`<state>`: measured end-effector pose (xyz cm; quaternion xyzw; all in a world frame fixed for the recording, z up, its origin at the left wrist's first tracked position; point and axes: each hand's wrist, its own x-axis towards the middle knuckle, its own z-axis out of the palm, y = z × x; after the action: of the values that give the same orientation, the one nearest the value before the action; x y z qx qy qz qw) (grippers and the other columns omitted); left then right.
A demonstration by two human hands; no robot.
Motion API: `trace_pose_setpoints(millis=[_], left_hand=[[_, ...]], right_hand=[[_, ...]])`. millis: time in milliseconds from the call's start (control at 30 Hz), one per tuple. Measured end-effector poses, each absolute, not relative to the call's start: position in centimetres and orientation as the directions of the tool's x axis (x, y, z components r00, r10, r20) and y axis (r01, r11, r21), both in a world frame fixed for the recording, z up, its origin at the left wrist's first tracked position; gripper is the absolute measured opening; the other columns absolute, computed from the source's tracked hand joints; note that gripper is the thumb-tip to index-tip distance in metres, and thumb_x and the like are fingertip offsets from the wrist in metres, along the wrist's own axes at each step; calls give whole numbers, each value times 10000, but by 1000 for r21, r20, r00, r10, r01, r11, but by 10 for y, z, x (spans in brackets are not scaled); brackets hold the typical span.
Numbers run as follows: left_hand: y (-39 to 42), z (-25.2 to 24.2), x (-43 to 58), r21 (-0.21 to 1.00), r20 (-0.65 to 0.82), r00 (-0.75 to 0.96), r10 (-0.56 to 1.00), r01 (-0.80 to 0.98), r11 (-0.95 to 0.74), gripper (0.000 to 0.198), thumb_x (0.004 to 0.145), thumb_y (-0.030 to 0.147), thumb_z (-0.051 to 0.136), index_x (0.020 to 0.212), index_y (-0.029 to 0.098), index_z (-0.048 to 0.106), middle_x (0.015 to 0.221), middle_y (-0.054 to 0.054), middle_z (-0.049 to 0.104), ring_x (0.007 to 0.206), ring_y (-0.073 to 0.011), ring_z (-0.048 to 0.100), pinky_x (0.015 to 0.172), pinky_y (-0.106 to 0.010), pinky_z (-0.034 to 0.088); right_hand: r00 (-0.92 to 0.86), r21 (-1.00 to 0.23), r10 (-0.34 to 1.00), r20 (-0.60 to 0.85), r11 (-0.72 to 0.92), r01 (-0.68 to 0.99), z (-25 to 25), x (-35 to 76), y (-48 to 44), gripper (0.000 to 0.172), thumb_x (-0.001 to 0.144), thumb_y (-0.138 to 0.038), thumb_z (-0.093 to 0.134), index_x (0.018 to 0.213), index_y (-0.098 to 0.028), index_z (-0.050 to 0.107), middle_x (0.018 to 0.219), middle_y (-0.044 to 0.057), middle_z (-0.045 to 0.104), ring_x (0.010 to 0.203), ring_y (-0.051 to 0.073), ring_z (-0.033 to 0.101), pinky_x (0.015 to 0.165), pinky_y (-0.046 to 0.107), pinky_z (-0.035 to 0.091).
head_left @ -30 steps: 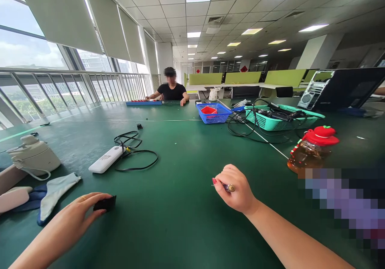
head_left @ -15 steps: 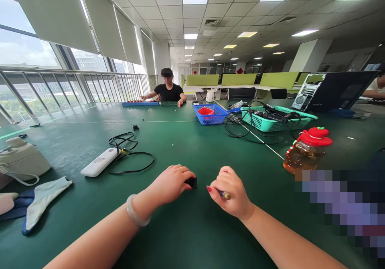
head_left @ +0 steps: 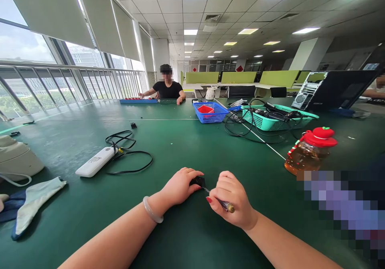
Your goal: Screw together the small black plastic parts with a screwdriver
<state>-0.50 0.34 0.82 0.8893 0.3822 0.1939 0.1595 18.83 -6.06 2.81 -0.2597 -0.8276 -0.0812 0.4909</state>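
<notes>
My left hand (head_left: 179, 187) rests on the green table (head_left: 186, 148) with its fingers closed on a small black part (head_left: 199, 181). My right hand (head_left: 233, 201) is closed around a thin screwdriver (head_left: 221, 202) with a brass-coloured end. The tool's metal tip points left and touches the black part. Both hands sit close together near the table's front middle. A pale bracelet is on my left wrist.
A white power strip (head_left: 94, 162) with a black cable lies at left, near a white jug (head_left: 16, 158) and a cloth (head_left: 36, 197). A red-lidded bottle (head_left: 309, 150) stands at right. Blue basket (head_left: 210, 113) and teal basket (head_left: 276, 118) sit farther back. Another person (head_left: 167, 88) sits at the far end.
My left hand carried the black part from the left side to the middle. My right hand turned the screwdriver's tip onto the part.
</notes>
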Motion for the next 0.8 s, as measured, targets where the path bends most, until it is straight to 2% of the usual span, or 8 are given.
trace_pose_setpoints(millis=[167,467,800], left_hand=[[6,2,-6,514,202,591,781,615,-598,448,800,276,700,1235,250,598,1158,-30,696,1073,-237,595,974,-392,464],[5,4,-5,527,197,584,788,614,-587,400,784,262,709,1177,253,637,1140,-18,709,1080,-231,602,987,-385,454],[1,4,-4,520,205,576,791,621,-587,392,790,234,695,1177,254,632,1148,-15,704,1089,-231,596,990,-380,451]], right_hand=[[-397,-138,367,841,856,499,26,187,-60,316,935,-225,472,628,-195,534,540,-33,424,551,117,338,636,298,332],[-413,-157,405,816,842,516,26,186,-59,302,929,-212,489,633,-194,549,552,-32,441,562,118,346,652,296,347],[-429,-101,373,823,838,537,28,185,-60,287,914,-187,503,633,-193,557,550,-27,461,565,119,363,661,303,342]])
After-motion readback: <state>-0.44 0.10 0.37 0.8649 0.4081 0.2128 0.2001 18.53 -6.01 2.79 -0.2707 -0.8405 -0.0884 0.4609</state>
